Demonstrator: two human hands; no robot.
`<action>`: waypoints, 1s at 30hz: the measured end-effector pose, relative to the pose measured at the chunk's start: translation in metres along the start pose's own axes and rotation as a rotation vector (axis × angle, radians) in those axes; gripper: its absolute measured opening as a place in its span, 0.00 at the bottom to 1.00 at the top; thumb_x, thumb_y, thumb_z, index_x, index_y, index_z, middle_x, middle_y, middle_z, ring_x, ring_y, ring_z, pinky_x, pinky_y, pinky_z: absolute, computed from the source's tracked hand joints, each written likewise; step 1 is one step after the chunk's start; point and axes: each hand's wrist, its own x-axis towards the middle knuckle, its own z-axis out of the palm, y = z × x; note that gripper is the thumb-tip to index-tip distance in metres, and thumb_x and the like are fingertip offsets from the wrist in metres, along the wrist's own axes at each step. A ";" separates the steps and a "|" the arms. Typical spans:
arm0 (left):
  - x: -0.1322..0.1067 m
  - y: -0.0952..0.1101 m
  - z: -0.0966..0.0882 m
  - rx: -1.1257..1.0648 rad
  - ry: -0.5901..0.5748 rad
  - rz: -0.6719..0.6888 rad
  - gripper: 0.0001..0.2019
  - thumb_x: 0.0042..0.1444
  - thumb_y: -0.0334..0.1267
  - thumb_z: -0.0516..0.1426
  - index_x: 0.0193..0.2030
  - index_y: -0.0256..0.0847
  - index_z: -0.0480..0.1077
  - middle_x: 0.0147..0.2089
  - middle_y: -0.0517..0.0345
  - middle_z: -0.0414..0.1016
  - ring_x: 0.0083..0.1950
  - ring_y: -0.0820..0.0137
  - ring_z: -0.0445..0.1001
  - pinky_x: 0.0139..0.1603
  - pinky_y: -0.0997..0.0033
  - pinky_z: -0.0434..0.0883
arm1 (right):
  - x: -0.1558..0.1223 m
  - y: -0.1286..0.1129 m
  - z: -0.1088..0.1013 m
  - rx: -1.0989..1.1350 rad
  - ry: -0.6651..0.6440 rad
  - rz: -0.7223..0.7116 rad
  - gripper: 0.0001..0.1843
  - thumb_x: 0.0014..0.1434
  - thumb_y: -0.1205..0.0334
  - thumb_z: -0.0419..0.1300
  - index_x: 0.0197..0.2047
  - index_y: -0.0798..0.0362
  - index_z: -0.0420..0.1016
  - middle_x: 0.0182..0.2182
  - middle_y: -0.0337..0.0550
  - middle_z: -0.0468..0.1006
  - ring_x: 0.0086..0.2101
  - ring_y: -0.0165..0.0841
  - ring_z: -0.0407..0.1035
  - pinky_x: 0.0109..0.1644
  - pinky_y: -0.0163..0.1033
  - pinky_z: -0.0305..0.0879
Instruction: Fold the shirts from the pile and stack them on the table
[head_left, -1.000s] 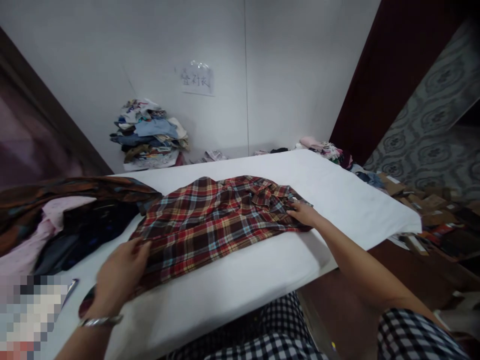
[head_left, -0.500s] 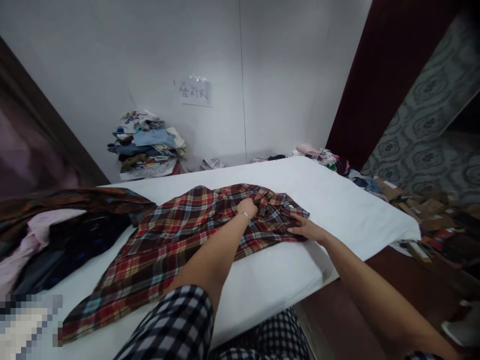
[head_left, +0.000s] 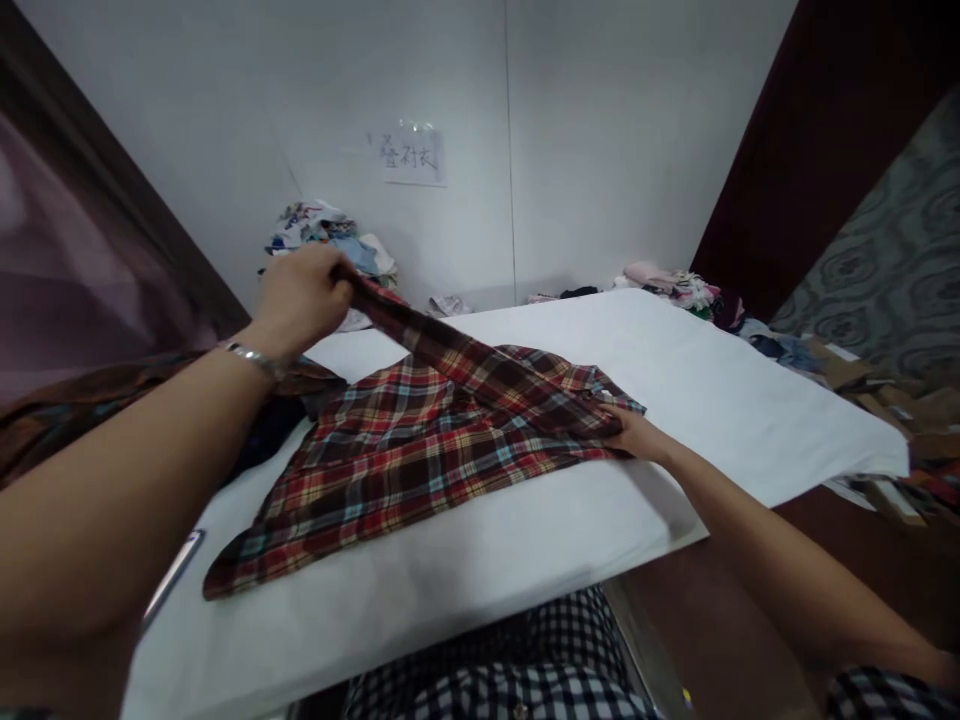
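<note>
Plaid shirt (head_left: 405, 460) spread on white worktop (head_left: 750, 400). Our left hand (head_left: 304, 300) high, fingers pinching shirt's taut strip (head_left: 457, 355). Our right hand (head_left: 641, 436) touching right end; grip we cannot tell.

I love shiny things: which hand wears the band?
The left hand, holding up plaid cloth: silver band at its wrist; the right hand has none.

One plaid shirt (head_left: 405, 470), one sign (head_left: 415, 157).
</note>
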 end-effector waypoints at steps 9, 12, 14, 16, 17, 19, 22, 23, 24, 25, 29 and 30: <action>-0.146 -0.063 0.011 0.201 -0.125 0.131 0.12 0.60 0.36 0.49 0.41 0.35 0.72 0.45 0.53 0.74 0.52 0.60 0.70 0.58 0.58 0.63 | -0.005 0.003 -0.005 -0.254 0.124 0.040 0.22 0.58 0.67 0.54 0.54 0.44 0.77 0.50 0.41 0.79 0.47 0.43 0.73 0.50 0.44 0.68; -0.222 -0.078 0.039 0.158 -0.458 0.201 0.08 0.55 0.34 0.52 0.36 0.41 0.73 0.41 0.53 0.76 0.45 0.61 0.72 0.52 0.60 0.65 | -0.018 0.018 0.006 -0.275 0.104 -0.022 0.21 0.56 0.69 0.54 0.51 0.47 0.78 0.49 0.42 0.79 0.49 0.42 0.71 0.53 0.44 0.66; -0.263 -0.084 0.058 0.115 -0.568 0.188 0.09 0.55 0.34 0.52 0.37 0.43 0.73 0.43 0.53 0.77 0.46 0.60 0.73 0.50 0.61 0.66 | -0.024 0.027 0.011 -0.305 0.112 -0.042 0.21 0.55 0.69 0.55 0.50 0.50 0.78 0.49 0.45 0.79 0.50 0.42 0.70 0.54 0.44 0.65; -0.285 -0.086 0.071 0.110 -0.583 0.164 0.10 0.56 0.36 0.51 0.38 0.43 0.73 0.42 0.51 0.77 0.45 0.59 0.73 0.47 0.60 0.66 | -0.026 0.031 0.011 -0.336 0.112 -0.069 0.20 0.56 0.69 0.54 0.50 0.52 0.78 0.48 0.47 0.78 0.49 0.42 0.70 0.54 0.43 0.65; -0.289 -0.087 0.075 0.116 -0.564 0.152 0.10 0.57 0.37 0.51 0.38 0.42 0.73 0.42 0.49 0.77 0.45 0.58 0.73 0.47 0.60 0.66 | -0.025 0.031 0.010 -0.351 0.113 -0.074 0.19 0.57 0.68 0.53 0.49 0.53 0.79 0.48 0.48 0.78 0.49 0.43 0.70 0.53 0.43 0.65; -0.285 -0.087 0.077 0.139 -0.489 0.119 0.12 0.57 0.38 0.50 0.40 0.40 0.74 0.45 0.47 0.77 0.46 0.56 0.73 0.48 0.59 0.65 | -0.021 0.028 0.006 -0.372 0.147 -0.048 0.19 0.59 0.67 0.52 0.50 0.53 0.78 0.47 0.48 0.78 0.48 0.43 0.71 0.51 0.42 0.66; -0.272 -0.086 0.075 0.174 -0.418 0.069 0.14 0.56 0.34 0.49 0.43 0.40 0.74 0.49 0.46 0.76 0.50 0.55 0.72 0.51 0.58 0.64 | -0.016 0.018 0.001 -0.386 0.242 0.023 0.21 0.61 0.65 0.51 0.55 0.51 0.76 0.49 0.47 0.77 0.48 0.43 0.70 0.51 0.42 0.66; -0.269 -0.085 0.075 0.165 -0.441 0.068 0.14 0.55 0.34 0.49 0.42 0.40 0.74 0.49 0.46 0.76 0.50 0.55 0.72 0.51 0.57 0.64 | -0.016 0.015 0.001 -0.395 0.239 0.029 0.21 0.61 0.65 0.51 0.55 0.49 0.75 0.50 0.46 0.77 0.49 0.42 0.70 0.52 0.42 0.65; -0.268 -0.085 0.076 0.140 -0.484 0.075 0.14 0.54 0.34 0.50 0.41 0.40 0.74 0.47 0.46 0.77 0.49 0.55 0.72 0.51 0.57 0.65 | -0.016 0.014 0.001 -0.404 0.215 0.031 0.21 0.60 0.66 0.52 0.55 0.49 0.76 0.49 0.46 0.77 0.49 0.42 0.70 0.53 0.42 0.65; -0.270 -0.085 0.078 0.103 -0.532 0.081 0.13 0.53 0.36 0.51 0.40 0.41 0.74 0.46 0.46 0.77 0.48 0.54 0.73 0.50 0.56 0.66 | -0.017 0.014 0.002 -0.409 0.184 0.032 0.20 0.60 0.66 0.53 0.54 0.48 0.76 0.49 0.46 0.77 0.50 0.41 0.69 0.54 0.42 0.65; -0.282 -0.090 0.087 0.011 -0.596 0.040 0.17 0.51 0.42 0.48 0.41 0.42 0.75 0.43 0.45 0.79 0.45 0.54 0.75 0.49 0.56 0.69 | -0.028 0.027 -0.002 -0.334 0.111 -0.014 0.17 0.61 0.62 0.54 0.51 0.51 0.77 0.47 0.48 0.78 0.49 0.40 0.69 0.56 0.44 0.64; -0.286 -0.092 0.089 0.016 -0.589 0.022 0.19 0.51 0.43 0.47 0.42 0.42 0.76 0.44 0.45 0.79 0.45 0.53 0.76 0.49 0.55 0.69 | -0.032 0.033 -0.005 -0.302 0.109 -0.022 0.18 0.61 0.61 0.54 0.51 0.51 0.77 0.47 0.48 0.78 0.49 0.40 0.69 0.55 0.44 0.64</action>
